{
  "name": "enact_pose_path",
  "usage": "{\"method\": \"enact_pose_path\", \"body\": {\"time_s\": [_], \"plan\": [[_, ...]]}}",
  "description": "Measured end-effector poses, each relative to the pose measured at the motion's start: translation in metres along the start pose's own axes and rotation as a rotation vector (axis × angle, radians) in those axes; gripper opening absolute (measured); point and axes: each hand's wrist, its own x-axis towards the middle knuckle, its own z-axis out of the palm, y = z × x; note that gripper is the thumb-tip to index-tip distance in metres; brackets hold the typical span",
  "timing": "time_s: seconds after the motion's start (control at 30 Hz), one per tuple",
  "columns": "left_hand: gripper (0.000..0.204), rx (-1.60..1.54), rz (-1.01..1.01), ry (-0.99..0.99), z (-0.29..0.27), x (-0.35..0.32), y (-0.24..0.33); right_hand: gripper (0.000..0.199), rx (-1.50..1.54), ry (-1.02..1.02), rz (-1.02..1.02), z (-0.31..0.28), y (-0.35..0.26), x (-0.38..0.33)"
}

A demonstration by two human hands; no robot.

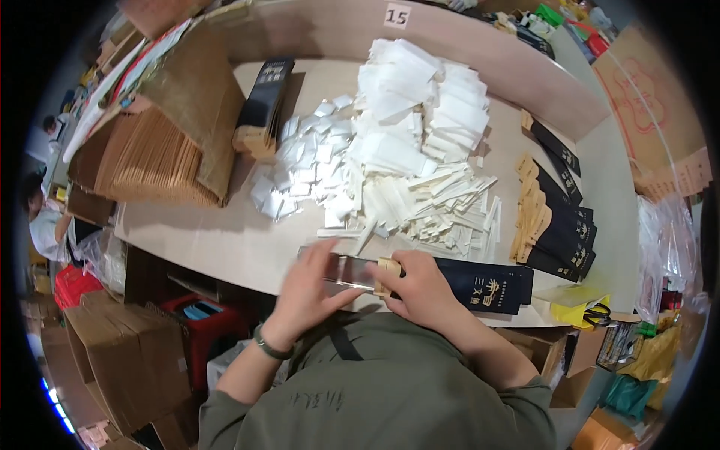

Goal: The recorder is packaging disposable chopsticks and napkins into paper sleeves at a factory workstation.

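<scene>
At the table's near edge, my right hand [421, 285] is closed round a long dark navy paper sleeve [491, 286] with gold print, near its tan end [385, 279]. The sleeve lies flat and points off to the right. My left hand [309, 289], slightly smeared by motion, has its thumb and fingers on a clear, shiny flat packet [349, 271]. The packet's right end meets the sleeve's tan end; whether it is inside, I cannot tell. Just beyond my hands lie white paper strips [442, 206] and small silvery sachets [319, 154].
A cardboard box [202, 97] of upright brown card pieces stands at the left, beside stacked dark sleeves [266, 97]. More dark sleeves [562, 232] fan out at the right. Scissors [598, 313] lie by a yellow box [574, 304]. White packets [397, 82] pile toward the back wall [315, 34].
</scene>
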Motion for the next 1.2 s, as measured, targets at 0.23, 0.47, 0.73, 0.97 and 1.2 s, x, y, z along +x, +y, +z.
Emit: {"method": "enact_pose_path", "body": {"time_s": [0.23, 0.47, 0.73, 0.97, 1.2], "plan": [[0.039, 0.325, 0.013, -0.020, -0.004, 0.017, -0.038, 0.014, -0.447, -0.095, 0.021, -0.074, 0.061, 0.014], [0.057, -0.481, 0.037, -0.655, 0.027, 0.015, 0.004, 0.050, 0.171, -0.220, 0.220, -0.077, 0.043, -0.045], [0.035, -0.180, -0.344, -0.326, 0.027, 0.012, -0.004, 0.042, -0.071, 0.150, 0.322, -0.025, 0.007, -0.014], [0.057, 0.070, -0.112, -0.086, 0.023, -0.013, -0.026, 0.026, -0.144, -0.051, 0.514, 0.005, 0.015, -0.005], [0.065, 0.050, 0.083, -0.410, -0.003, 0.013, -0.028, 0.020, 0.082, -0.088, 0.462, 0.018, -0.008, 0.017]]}}
